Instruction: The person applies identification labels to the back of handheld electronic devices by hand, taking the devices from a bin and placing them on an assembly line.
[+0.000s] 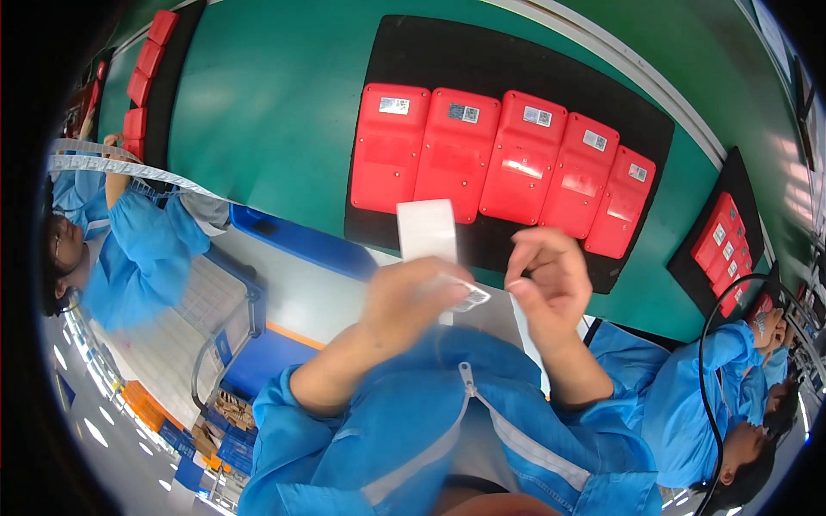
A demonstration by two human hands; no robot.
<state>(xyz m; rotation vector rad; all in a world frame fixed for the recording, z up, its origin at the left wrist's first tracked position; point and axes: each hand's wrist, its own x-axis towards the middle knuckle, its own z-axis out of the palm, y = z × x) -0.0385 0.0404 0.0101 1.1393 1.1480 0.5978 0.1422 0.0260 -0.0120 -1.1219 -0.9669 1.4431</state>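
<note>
My left hand is closed on a strip of labels. The strip's white part rises above my fingers, and a printed end pokes out past my fingertips. To its right, my right hand is raised with thumb and index finger brought together in a pinch; whatever lies between those fingertips is too small to make out. Beyond both hands, several red plastic casings lie side by side on a black mat, each with a small printed label near its far end.
The green table carries the mat. More red casings lie on mats at far left and right. Co-workers in blue sit on both sides. A blue bin is at the table's near edge, and a black cable curves at right.
</note>
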